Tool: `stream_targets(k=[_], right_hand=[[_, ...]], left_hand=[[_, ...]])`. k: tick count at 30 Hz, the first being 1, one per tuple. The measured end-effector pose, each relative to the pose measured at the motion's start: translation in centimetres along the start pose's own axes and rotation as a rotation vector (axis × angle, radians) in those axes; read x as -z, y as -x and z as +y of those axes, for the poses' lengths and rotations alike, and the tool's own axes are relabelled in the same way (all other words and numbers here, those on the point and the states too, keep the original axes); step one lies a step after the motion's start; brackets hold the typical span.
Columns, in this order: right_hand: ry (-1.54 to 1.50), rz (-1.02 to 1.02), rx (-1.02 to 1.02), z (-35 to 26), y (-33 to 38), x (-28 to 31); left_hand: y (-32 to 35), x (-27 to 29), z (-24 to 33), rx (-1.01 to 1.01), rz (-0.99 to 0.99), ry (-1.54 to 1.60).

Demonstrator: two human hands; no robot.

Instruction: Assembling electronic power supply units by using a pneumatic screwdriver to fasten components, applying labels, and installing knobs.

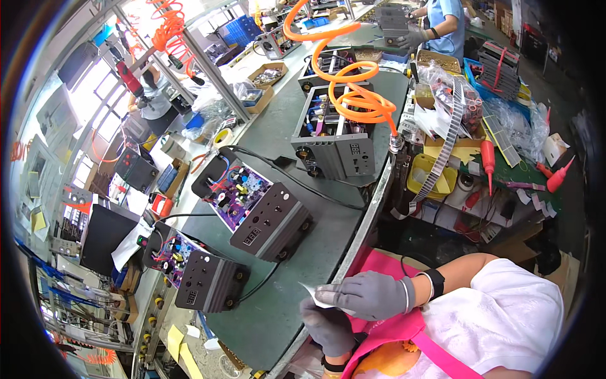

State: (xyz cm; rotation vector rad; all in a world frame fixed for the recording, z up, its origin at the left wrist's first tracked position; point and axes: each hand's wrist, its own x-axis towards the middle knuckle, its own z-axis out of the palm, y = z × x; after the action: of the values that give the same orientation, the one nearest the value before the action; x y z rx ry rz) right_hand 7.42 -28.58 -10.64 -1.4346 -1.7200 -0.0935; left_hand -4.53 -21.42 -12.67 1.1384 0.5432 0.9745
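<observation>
Near the lower middle of the frame I see two gloved hands of the person, close together at the edge of the green desk (306, 252). The right hand (366, 295) comes in from the right side, with a black band around its wrist; its fingers lie straight and side by side, and they pinch a small white piece (314, 295), whose thin tip sticks out toward the left. The left hand (328, 327) is just below it, with the fingers curled inward; I cannot tell if they also grip the white piece, because the inner side is hidden. Both hands are in front of a pink apron (407, 325).

On the desk, left of the hands and apart from them, a dark grey device (268, 221) stands tilted in the view, its top open and its coloured circuit board showing. A similar device (211, 281) is at the lower left of it, and a third one (334, 155) is in the upper middle, with an orange coiled hose (361, 101) hanging over it. A black cable (322, 187) runs across the desk. At the right of the frame are red bottles (487, 161), and at the upper right a co-worker (447, 28) in light blue stands beside the desk.
</observation>
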Motion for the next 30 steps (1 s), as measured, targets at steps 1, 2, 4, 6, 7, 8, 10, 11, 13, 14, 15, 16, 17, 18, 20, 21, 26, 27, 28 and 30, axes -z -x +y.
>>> stream_targets(k=[1, 2, 4, 6, 7, 8, 10, 11, 13, 14, 15, 16, 17, 18, 20, 21, 26, 27, 28, 30], right_hand=[[0.026, -0.003, 0.02, 0.1, 0.0, 0.0], [0.038, 0.005, 0.045, 0.2, -0.1, -0.1], [0.049, -0.008, 0.023, 0.3, -0.1, -0.1], [0.044, -0.011, 0.011, 0.4, -0.2, -0.1], [0.044, -0.004, 0.009, 0.4, -0.3, -0.1], [0.043, 0.0, 0.009, 0.3, -0.4, -0.1], [0.02, 0.004, 0.037, 0.3, -0.7, 0.0], [0.034, -0.009, 0.014, 0.2, -0.7, 0.2], [0.052, -0.046, -0.011, 0.2, -0.8, 0.6], [0.049, -0.05, -0.012, 0.3, -0.9, 0.8], [0.09, -0.076, 0.0, 0.3, -0.9, 0.9], [0.134, -0.11, 0.005, 0.3, -0.9, 1.0], [0.143, -0.099, 0.01, 0.4, -0.8, 1.1], [0.162, -0.119, 0.017, 0.4, -0.8, 1.0], [0.184, -0.135, 0.019, 0.4, -0.6, 0.8], [0.058, -0.081, -0.027, 0.5, -0.6, 0.6], [-0.297, 0.004, -0.177, 1.8, -0.8, 0.0], [-0.335, 0.022, -0.176, 2.1, -0.8, 0.0], [-0.38, 0.03, -0.178, 2.3, -0.8, 0.0], [-0.389, 0.04, -0.147, 2.5, -0.7, -0.1]], left_hand=[[0.0, 0.0, 0.1, 0.002, 0.002, 0.001], [-0.1, 0.0, 0.1, 0.018, -0.041, 0.027], [0.0, -0.2, 0.2, 0.041, -0.074, 0.046], [0.0, -0.3, 0.1, 0.064, -0.06, 0.117], [0.0, -0.2, 0.1, 0.075, -0.061, 0.107], [0.1, -0.2, 0.0, 0.076, -0.031, 0.07], [0.0, 0.0, -0.3, 0.1, -0.062, 0.204], [0.0, 0.1, -0.3, 0.116, -0.069, 0.28], [0.0, 0.3, -0.3, 0.127, -0.064, 0.23], [0.0, 0.5, -0.2, 0.132, -0.114, 0.23], [-0.1, 0.7, 0.0, 0.158, -0.13, 0.245], [-0.2, 0.9, 0.3, 0.157, -0.117, 0.222], [-0.3, 1.1, 0.6, 0.189, -0.141, 0.226], [-0.4, 1.3, 0.9, 0.223, -0.168, 0.228], [-0.5, 1.5, 1.4, 0.252, -0.113, 0.132], [-0.7, 1.6, 1.6, 0.177, -0.105, -0.046], [-0.8, 1.3, 1.8, -0.111, -0.159, -0.39], [-0.7, 1.2, 1.9, -0.05, -0.138, -0.364], [-0.7, 1.2, 1.9, -0.048, -0.133, -0.367], [-0.7, 1.3, 2.0, -0.029, -0.113, -0.341]])
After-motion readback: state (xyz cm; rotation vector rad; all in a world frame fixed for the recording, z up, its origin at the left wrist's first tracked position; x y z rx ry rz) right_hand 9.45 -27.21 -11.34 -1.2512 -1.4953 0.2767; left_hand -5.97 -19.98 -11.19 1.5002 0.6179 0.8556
